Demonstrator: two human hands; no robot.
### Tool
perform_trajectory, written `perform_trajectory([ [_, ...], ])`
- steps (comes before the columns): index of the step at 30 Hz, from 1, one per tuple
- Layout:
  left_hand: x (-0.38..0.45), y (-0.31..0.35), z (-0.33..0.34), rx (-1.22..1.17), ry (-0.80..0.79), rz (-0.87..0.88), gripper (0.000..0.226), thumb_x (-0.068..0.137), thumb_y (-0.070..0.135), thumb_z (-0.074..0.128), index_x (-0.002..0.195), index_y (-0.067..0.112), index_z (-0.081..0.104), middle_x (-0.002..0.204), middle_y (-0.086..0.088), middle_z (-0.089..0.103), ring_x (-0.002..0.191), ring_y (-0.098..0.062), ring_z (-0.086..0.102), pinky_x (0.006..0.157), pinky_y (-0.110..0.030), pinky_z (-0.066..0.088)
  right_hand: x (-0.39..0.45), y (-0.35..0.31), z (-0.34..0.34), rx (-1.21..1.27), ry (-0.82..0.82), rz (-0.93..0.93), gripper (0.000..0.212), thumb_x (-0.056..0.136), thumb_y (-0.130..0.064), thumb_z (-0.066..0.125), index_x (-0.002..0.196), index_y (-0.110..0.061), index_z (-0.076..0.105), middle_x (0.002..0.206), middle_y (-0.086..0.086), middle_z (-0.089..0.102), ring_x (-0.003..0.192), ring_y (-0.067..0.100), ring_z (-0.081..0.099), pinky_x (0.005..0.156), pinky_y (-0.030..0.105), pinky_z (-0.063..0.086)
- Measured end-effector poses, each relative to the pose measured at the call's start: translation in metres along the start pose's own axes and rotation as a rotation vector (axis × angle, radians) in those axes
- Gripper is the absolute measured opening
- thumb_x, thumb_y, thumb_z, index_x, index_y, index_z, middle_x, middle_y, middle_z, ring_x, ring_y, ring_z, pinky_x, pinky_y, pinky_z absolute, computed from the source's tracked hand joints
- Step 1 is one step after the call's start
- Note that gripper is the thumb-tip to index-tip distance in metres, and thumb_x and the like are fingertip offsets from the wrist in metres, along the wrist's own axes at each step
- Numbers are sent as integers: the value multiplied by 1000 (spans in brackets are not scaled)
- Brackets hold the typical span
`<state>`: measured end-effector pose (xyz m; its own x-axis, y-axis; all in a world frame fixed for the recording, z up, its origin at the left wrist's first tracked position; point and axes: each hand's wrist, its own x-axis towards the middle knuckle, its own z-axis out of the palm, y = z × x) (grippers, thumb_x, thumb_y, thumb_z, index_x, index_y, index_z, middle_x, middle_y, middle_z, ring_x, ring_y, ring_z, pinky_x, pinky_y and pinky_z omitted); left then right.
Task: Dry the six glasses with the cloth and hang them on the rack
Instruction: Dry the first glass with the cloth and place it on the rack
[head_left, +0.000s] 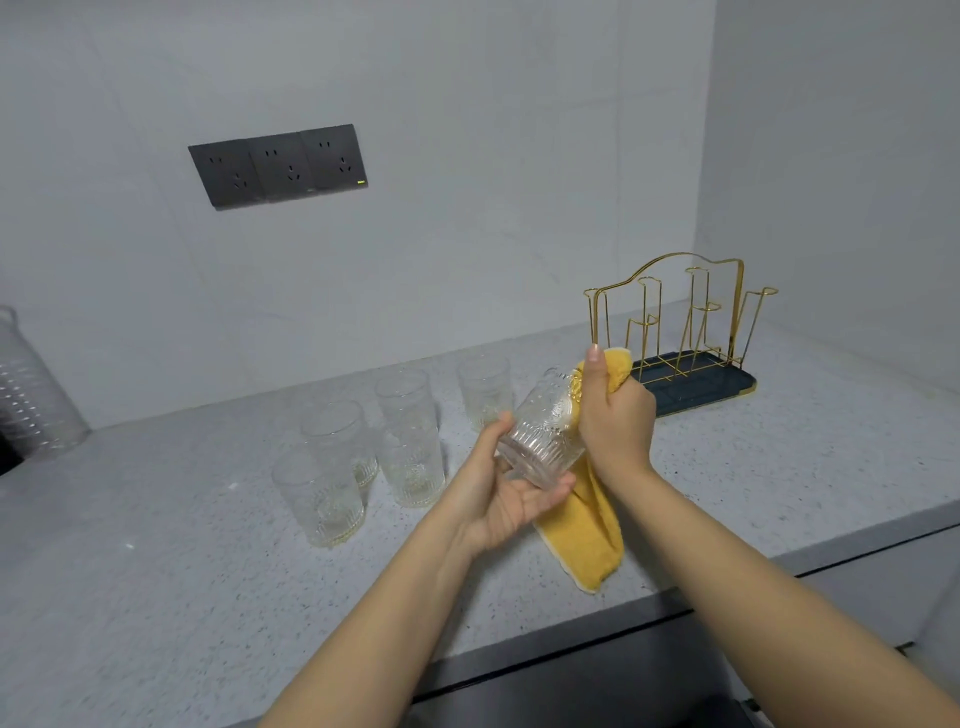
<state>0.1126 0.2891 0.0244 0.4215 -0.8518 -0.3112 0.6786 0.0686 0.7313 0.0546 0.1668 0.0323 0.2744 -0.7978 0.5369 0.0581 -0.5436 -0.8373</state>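
glass mouth (563, 387): covered by cloth (597, 530) and right hand (615, 415)
container (31, 384): cut by left edge
rear glass (484, 391): blurred

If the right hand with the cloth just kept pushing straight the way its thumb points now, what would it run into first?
Probably the gold wire rack. The right hand, gripping the yellow cloth at the glass's mouth, points up and away toward it. Nothing shows between them, though one view leaves depth uncertain.
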Motion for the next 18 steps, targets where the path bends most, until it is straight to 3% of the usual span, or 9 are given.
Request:
perform_trajectory([
  [2, 3, -5, 2, 87, -2, 78, 47, 91, 44, 57, 117, 5, 51, 103, -28, 68, 83, -35, 72, 74, -41, 60, 4, -3, 1, -67, 20, 43, 55, 97, -39, 35, 47, -17, 37, 43, -3, 38, 41, 13, 38, 43, 26, 24],
  [4, 8, -11, 1, 291, 41, 277, 48, 89, 37, 65, 127, 16, 44, 115, -17, 65, 96, -29, 71, 87, -43, 59, 8, -3, 2, -144, 39, 132, 57, 98, -42, 31, 48, -15, 37, 46, -1, 39, 45, 14, 39, 44, 26, 24],
  [7, 11, -12, 4, 589, 168, 505, 52, 83, 17, 77, 120, 28, 43, 106, -6, 60, 88, -18, 71, 87, -41, 59, 12, -2, 2, -137, 52, 187, 57, 98, -43, 30, 50, -14, 37, 49, 0, 41, 49, 16, 42, 45, 27, 26],
  [9, 9, -6, 7, 395, 134, 424, 40, 86, 12, 72, 116, 18, 46, 99, -9, 64, 79, -17, 73, 85, -41, 60, 8, -2, 0, -62, 26, 134, 55, 98, -40, 34, 49, -16, 36, 47, -1, 39, 46, 14, 39, 45, 27, 26],
  [11, 6, 2, 10, 100, 56, 202, 36, 86, 22, 69, 113, 6, 51, 104, -20, 67, 82, -28, 73, 79, -41, 60, 3, 0, -4, 27, -6, 71, 52, 97, -37, 39, 49, -18, 37, 46, -3, 38, 43, 13, 39, 46, 27, 28],
  [14, 7, 0, 9, 46, 50, 21, 70, 81, 45, 67, 131, 1, 45, 101, -30, 66, 73, -36, 72, 67, -40, 61, 1, 2, -6, 22, -12, 30, 50, 97, -35, 41, 49, -20, 39, 45, -4, 40, 42, 12, 41, 45, 26, 30],
  [16, 8, -6, 9, 166, 65, 92, 66, 87, 49, 61, 135, 8, 42, 105, -26, 68, 78, -32, 74, 70, -39, 62, 5, 2, -5, -39, 26, 53, 52, 97, -37, 38, 49, -18, 39, 45, -2, 40, 43, 14, 41, 45, 27, 29],
  [18, 11, -11, 8, 377, 86, 286, 62, 85, 41, 67, 135, 18, 40, 119, -11, 63, 90, -17, 71, 82, -36, 61, 11, 1, -4, -97, 52, 93, 54, 98, -40, 34, 50, -16, 39, 47, -1, 41, 46, 17, 43, 47, 29, 31],
])
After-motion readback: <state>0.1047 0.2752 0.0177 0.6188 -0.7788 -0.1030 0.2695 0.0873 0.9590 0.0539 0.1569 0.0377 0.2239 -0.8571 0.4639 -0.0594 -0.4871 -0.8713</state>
